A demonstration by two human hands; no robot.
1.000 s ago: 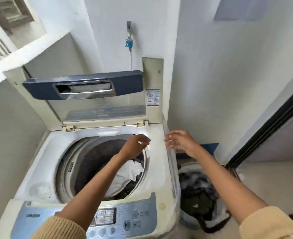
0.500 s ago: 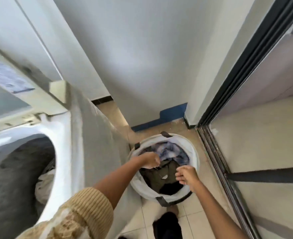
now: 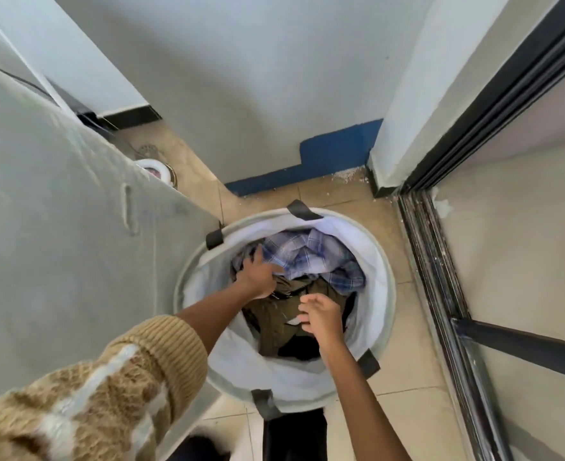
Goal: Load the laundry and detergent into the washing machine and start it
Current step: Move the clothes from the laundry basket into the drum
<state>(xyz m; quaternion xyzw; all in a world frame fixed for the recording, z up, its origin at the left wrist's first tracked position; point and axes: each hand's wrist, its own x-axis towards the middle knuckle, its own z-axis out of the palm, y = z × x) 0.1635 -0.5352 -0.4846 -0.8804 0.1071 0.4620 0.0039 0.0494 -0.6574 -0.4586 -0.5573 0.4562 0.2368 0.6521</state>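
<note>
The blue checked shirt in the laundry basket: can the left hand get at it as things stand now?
Probably yes. The left hand is inside the laundry basket, at the edge of the blue checked shirt, which lies on top with nothing over it. The right hand is clear of it.
</note>
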